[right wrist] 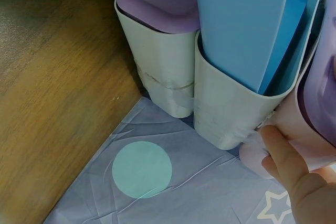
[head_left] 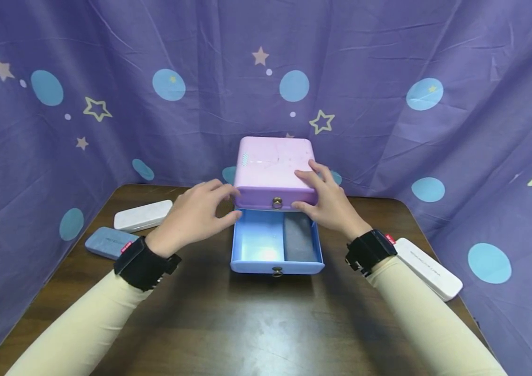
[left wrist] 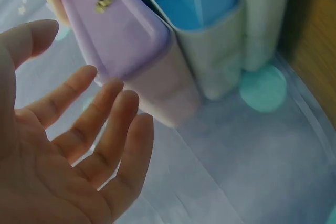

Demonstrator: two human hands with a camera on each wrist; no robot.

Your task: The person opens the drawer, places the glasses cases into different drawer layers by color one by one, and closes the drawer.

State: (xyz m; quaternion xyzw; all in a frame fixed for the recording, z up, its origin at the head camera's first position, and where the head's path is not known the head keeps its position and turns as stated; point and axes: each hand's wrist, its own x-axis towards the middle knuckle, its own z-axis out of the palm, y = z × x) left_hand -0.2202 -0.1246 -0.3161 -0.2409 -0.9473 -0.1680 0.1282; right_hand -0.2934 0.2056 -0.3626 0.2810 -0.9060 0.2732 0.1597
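Observation:
A small stacked drawer box [head_left: 273, 162] with a pink top stands against the curtain. Its purple top drawer [head_left: 254, 197] is in, with a metal knob on the front. Below it the blue drawer [head_left: 258, 237] is pulled out, with a dark grey flat piece [head_left: 298, 237] along its right side. My right hand [head_left: 329, 201] holds the box's upper right corner, fingers on the pink top and thumb at the purple front. Beside the box's left edge is my left hand [head_left: 197, 214], fingers spread, gripping nothing. In the left wrist view its fingertips [left wrist: 128, 98] overlap the pink unit.
On the wooden table [head_left: 256, 324], a white oblong case [head_left: 143, 215] and a blue one [head_left: 108, 242] lie at left. Another white case [head_left: 428, 267] lies at right by my wrist. The purple curtain [head_left: 360, 62] hangs close behind the table.

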